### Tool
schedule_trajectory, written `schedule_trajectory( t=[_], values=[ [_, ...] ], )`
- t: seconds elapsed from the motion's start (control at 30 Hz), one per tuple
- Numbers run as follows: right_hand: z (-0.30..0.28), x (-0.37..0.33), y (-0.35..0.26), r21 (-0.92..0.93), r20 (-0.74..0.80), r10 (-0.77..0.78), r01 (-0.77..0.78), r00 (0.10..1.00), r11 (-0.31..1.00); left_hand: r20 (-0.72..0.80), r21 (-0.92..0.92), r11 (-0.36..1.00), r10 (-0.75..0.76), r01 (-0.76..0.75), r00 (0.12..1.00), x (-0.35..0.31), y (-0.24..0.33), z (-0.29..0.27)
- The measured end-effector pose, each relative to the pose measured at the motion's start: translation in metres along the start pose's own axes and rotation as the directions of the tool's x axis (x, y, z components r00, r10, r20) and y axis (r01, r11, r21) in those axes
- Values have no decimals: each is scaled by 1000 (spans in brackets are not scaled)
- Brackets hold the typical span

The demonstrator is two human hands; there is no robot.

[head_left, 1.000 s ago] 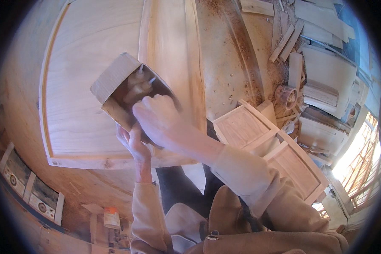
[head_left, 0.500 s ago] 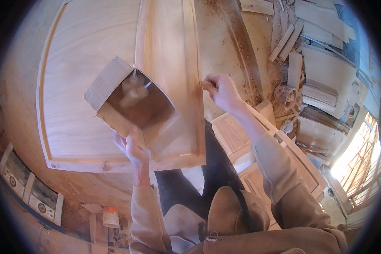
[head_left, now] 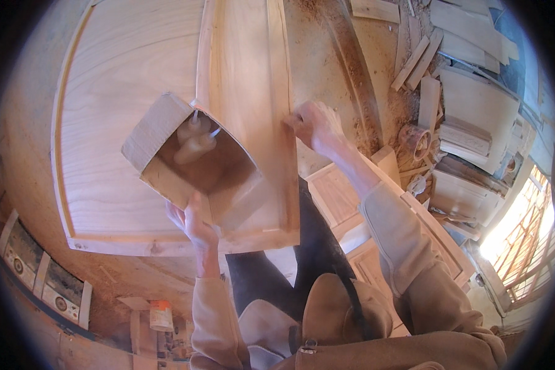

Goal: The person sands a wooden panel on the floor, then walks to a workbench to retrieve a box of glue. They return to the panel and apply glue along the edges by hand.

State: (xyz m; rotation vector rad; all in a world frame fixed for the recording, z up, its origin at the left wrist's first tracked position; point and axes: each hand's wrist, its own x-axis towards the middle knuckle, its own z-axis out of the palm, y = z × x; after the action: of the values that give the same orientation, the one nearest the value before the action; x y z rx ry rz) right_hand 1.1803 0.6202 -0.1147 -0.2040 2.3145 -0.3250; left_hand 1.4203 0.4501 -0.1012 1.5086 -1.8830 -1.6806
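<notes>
My left hand (head_left: 197, 227) grips the lower edge of an open cardboard box (head_left: 156, 131), with the thumb on the near wall. Inside lie two pale plastic bottles (head_left: 195, 149) with thin white nozzles. Under the box is a large framed wooden panel (head_left: 123, 74), light in colour, with a raised strip down its middle. My right hand (head_left: 317, 128) is at the panel's right edge, fingers pinched together over the frame strip. Whatever sits between those fingertips, if anything, is too small to make out.
Smaller panelled doors (head_left: 336, 197) lean below my right arm. Offcuts (head_left: 420, 58) and stacked boards litter the far right, near a round dusty container (head_left: 415, 140). A white-and-orange bucket (head_left: 161, 316) stands at lower left, and speaker-like units (head_left: 21, 262) line the left edge.
My right hand has shifted slightly left, so its fingertips now overlap the panel's edge. The box in my left hand has dipped slightly nearer to me.
</notes>
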Motion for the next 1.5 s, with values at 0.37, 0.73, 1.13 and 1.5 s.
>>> schedule_trajectory(
  t=[0.37, 0.73, 1.13, 1.5],
  values=[
    [-17, 47, 0, -59, 78, -15, 20, 997, 998, -10, -76, 992, -106, 105, 994, 0, 6, 0],
    [-15, 61, 40, 185, 213, 72, -113, 974, 976, -63, -148, 986, -93, 83, 994, -2, -2, 0],
    [-3, 58, 41, 490, 121, -103, 30, 987, 871, -72, -133, 984, -127, 117, 989, -1, -1, -3],
    [3, 92, 48, 502, 1, -93, 80, 996, 861, -104, -181, 979, -119, 99, 987, -3, -12, -7]
  ],
)
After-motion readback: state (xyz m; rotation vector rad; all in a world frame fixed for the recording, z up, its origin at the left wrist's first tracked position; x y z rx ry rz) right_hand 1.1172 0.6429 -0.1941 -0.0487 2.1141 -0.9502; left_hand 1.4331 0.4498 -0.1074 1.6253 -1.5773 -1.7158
